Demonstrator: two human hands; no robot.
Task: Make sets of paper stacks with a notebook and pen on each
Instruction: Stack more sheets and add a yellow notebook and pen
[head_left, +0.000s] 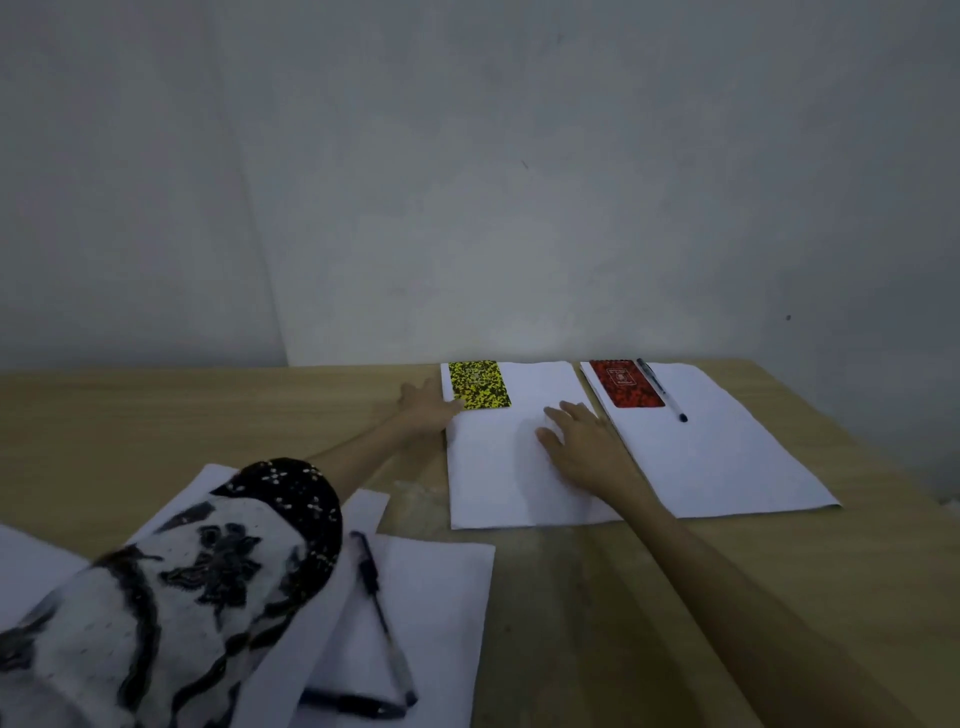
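Two white paper stacks lie side by side at the table's far edge. The middle stack (498, 478) carries a yellow-and-black notebook (479, 384) at its far left corner. My left hand (428, 408) lies flat beside that notebook, fingertips touching its lower left edge. My right hand (584, 441) rests open and flat on the same stack. The right stack (727, 457) bears a red notebook (626, 383) and a dark pen (662, 388) beside it. Near me, loose sheets (436, 597) hold a pen (382, 608) and a second pen (348, 704).
The wooden table (597, 597) butts against a grey wall. Its right edge runs diagonally past the right stack. My patterned left sleeve (182, 587) covers part of the near sheets at the lower left.
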